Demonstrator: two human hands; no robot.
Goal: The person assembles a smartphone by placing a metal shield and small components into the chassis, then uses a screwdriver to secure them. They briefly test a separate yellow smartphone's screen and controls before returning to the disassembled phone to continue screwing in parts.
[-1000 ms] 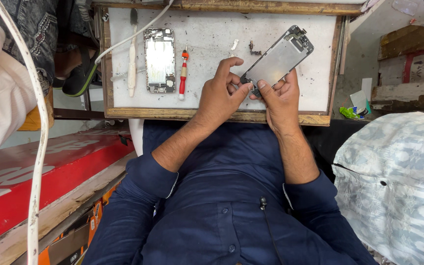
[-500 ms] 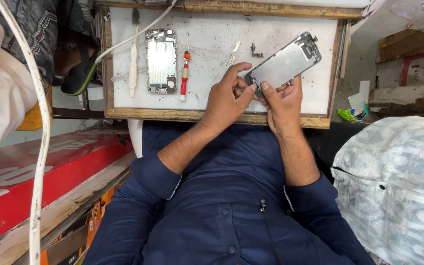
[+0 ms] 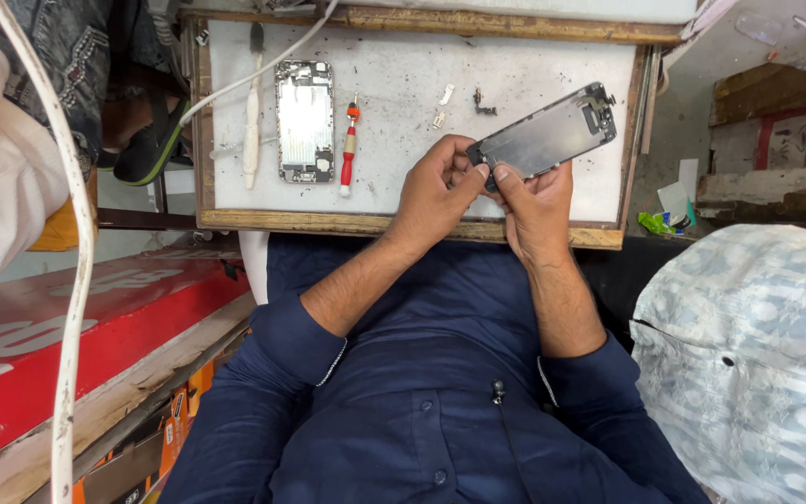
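Note:
A dark phone screen panel [image 3: 548, 136] with a metal backing is held tilted above the white work board [image 3: 524, 75]. My right hand [image 3: 535, 201] grips its lower edge from below, thumb on the near corner. My left hand [image 3: 431, 187] pinches that same corner with its fingertips. On the board's left lies an open phone body [image 3: 304, 121] with its insides showing. A red-handled screwdriver [image 3: 350, 149] lies just right of it, and a white tool [image 3: 253, 126] lies to its left.
Small metal parts [image 3: 442, 105] and a dark bit [image 3: 483, 103] lie on the board, which has a wooden frame [image 3: 375, 224]. A white cable [image 3: 72, 280] hangs at left. A red board [image 3: 67, 336] is lower left, a pale patterned sack [image 3: 748, 355] at right.
The panel has swung to lie flatter and moved a little right. Both hands have closed in on its near corner, the left fingertips now pinching there.

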